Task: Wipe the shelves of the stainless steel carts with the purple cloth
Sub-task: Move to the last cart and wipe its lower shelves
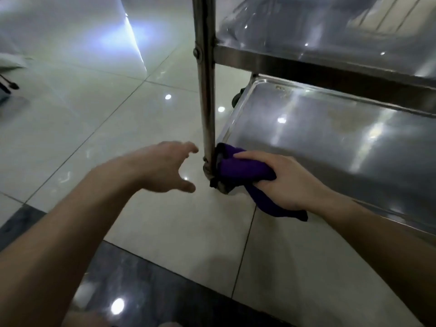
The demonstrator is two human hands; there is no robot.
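A stainless steel cart stands at the right, with a bottom shelf (330,138) and a middle shelf (330,27) above it. My right hand (285,180) grips the bunched purple cloth (240,168) at the near left corner of the bottom shelf, pressed against the foot of the cart's upright post (207,95). One end of the cloth hangs over the shelf's front edge. My left hand (165,166) hovers just left of the post with fingers spread, holding nothing and apart from the metal.
Glossy pale floor tiles (94,119) spread to the left, with a dark polished strip (141,291) at the bottom. A caster wheel (237,97) shows behind the bottom shelf. Dark objects (9,86) lie at the far left edge.
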